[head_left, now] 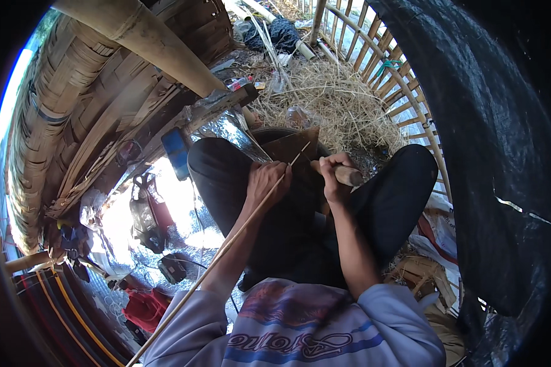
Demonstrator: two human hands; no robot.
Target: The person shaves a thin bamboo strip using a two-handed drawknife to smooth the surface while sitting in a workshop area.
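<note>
My left hand [268, 183] is closed round a long, thin bamboo strip [217, 255]. The strip's pale tip points up past my fingers, and its tail runs back along my left forearm to the lower edge. My right hand [337, 177] grips a tool by its thick wooden handle [349, 177], probably a knife; its blade is hard to make out. The tool's front end is close to the strip's tip. Just beyond both hands, between my knees, stands a flat brown piece [288, 145] with a pointed corner. Behind it shows part of a dark round rim.
Pale shavings [343, 101] are heaped on the ground ahead. A slatted bamboo fence [404, 92] curves along the right, beside a black plastic sheet [471, 153]. A thick bamboo pole [147, 43] crosses the upper left. A blue phone-like object [176, 153] lies left of my knee.
</note>
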